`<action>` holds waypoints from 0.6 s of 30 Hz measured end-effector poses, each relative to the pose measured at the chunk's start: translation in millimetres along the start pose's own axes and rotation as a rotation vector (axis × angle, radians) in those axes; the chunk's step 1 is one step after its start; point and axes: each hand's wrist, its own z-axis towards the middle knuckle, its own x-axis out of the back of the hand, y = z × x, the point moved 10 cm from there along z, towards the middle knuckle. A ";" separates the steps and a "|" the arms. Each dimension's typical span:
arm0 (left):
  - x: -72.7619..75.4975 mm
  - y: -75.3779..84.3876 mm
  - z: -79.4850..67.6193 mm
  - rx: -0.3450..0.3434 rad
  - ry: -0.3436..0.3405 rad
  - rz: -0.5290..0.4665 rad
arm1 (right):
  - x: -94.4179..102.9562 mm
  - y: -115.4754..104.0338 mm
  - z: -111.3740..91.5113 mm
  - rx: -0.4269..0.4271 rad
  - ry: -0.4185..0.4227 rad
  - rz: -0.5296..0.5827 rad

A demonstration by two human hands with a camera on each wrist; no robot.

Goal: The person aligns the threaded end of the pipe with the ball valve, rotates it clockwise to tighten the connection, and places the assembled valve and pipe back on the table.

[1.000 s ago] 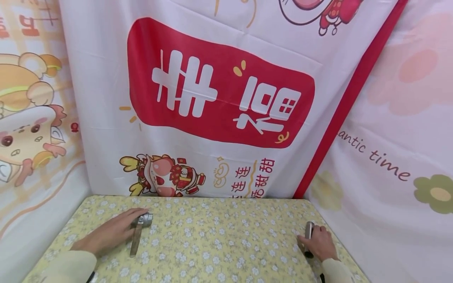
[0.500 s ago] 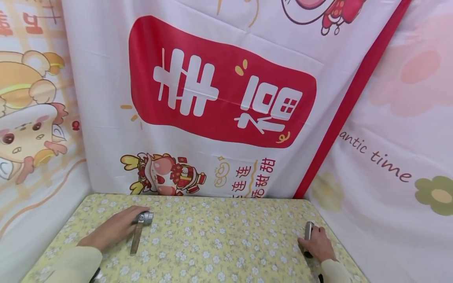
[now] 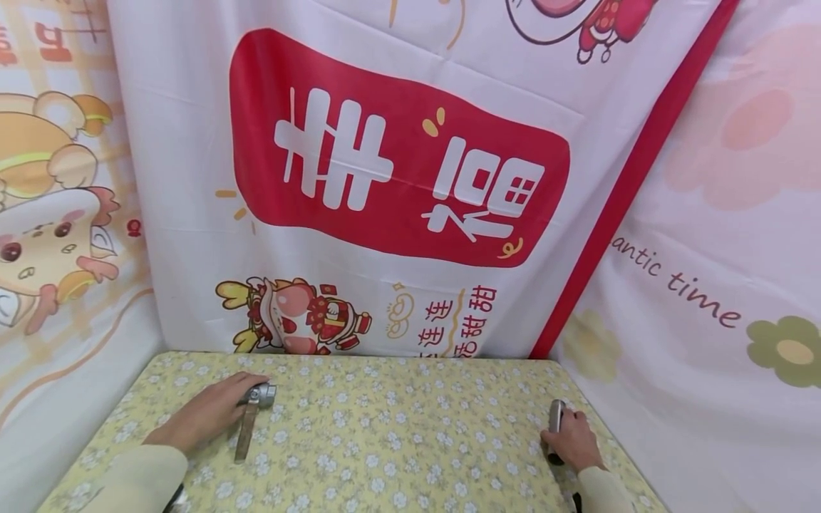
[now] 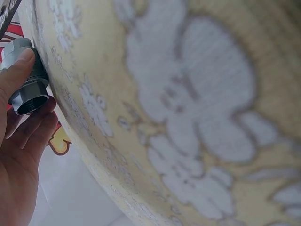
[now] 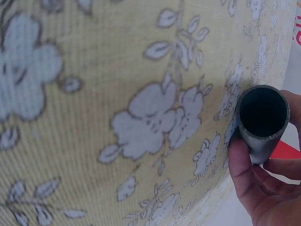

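My left hand (image 3: 208,410) grips a metal ball valve (image 3: 261,394) on the left part of the table. The valve's flat, rusty-looking lever handle (image 3: 246,433) points back toward me. In the left wrist view, the thumb lies across the valve body (image 4: 34,92), whose open hex end shows beside the fingers. At the table's right side, my right hand (image 3: 577,439) holds a short steel pipe (image 3: 555,427) lengthwise on the cloth. Its round open end is plain in the right wrist view, with thumb and fingers around the pipe wall (image 5: 263,146).
A yellow floral cloth (image 3: 385,442) covers the table. Behind it hangs a white and red printed curtain (image 3: 398,313), with more printed sheets (image 3: 693,370) at both sides. The table's right edge runs close beside the right hand.
My right hand and the pipe have shifted slightly left, and more of the pipe shows. The left forearm has moved a little rightward, while the valve stays nearly in place.
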 end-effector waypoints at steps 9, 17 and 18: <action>3.2 3.4 -1.6 -0.012 0.026 0.000 | -4.9 6.9 1.4 -0.043 -0.026 0.056; 10.0 7.6 -3.0 -0.003 0.048 -0.041 | 3.3 5.5 -0.5 -0.005 0.037 0.088; 9.7 7.2 -3.1 0.005 0.043 -0.048 | 4.7 5.6 -0.7 0.004 0.050 0.097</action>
